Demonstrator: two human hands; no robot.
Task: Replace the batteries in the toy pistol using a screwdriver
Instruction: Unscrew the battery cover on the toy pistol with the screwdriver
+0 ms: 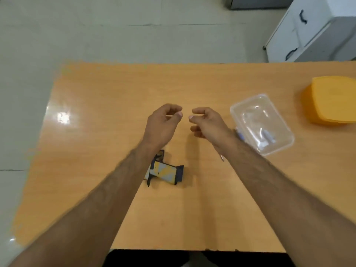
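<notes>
Left hand [163, 122] and right hand [205, 122] are raised above the wooden table [96, 132] with fingers loosely curled, nothing visibly held; the toy pistol [163, 173] is seen lying flat beneath the left wrist.

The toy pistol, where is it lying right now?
In the head view the toy pistol lies on the wooden table, near its middle, partly under the left forearm and nearer the person than both raised hands, well left of the clear plastic container.
</notes>
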